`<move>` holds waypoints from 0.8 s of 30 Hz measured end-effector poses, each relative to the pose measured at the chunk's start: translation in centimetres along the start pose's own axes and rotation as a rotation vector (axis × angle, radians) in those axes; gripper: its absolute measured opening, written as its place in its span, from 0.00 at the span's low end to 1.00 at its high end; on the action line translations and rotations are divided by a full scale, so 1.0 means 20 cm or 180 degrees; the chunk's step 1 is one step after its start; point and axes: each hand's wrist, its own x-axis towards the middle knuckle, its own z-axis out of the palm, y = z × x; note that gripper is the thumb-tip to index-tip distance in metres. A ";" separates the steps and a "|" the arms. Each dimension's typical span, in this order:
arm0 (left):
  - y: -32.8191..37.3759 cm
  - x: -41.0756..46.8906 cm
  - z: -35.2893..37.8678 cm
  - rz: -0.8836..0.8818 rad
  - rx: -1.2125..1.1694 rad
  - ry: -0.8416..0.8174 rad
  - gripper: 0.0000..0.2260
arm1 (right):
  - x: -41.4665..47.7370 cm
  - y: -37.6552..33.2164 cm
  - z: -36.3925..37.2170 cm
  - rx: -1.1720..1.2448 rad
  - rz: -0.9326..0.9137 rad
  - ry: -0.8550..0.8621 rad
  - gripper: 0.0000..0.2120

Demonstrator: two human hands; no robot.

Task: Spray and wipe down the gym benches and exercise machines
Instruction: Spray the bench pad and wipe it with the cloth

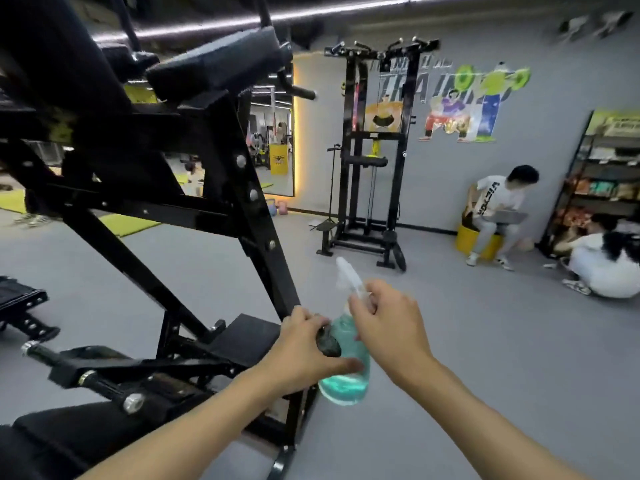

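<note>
The spray bottle (346, 379) of teal liquid is held above the grey floor (485, 341), just beside the black exercise machine (207, 209). The left hand (304, 348) clamps its body, with a dark cloth (327, 342) bunched under the fingers, while the right hand (388, 320) curls round the neck.

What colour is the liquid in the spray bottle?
Teal, a blue-green, inside the clear spray bottle; the head view shows it.

Clear spray bottle (346, 386), seemingly upright, holds teal liquid
</note>
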 end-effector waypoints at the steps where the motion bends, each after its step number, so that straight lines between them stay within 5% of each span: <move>1: 0.02 0.08 0.03 0.0081 0.0024 0.0063 0.31 | 0.08 0.05 -0.01 0.0015 -0.0064 -0.0013 0.15; 11: 0.04 1.30 0.31 0.0311 -0.0193 0.0859 0.17 | 1.20 0.67 -0.01 0.0564 -0.0248 -0.0742 0.07; 14: 0.07 1.72 0.39 0.0166 -0.0363 0.0815 0.16 | 1.60 0.90 -0.01 0.0679 -0.0184 -0.1194 0.17; 20: 0.11 2.44 0.48 0.0060 -0.0805 0.0578 0.16 | 2.30 1.26 0.09 0.0854 -0.0227 -0.1499 0.09; 24: 0.07 2.93 0.54 -0.0082 -0.1143 0.0441 0.19 | 2.82 1.52 0.24 0.1218 -0.0205 -0.2083 0.16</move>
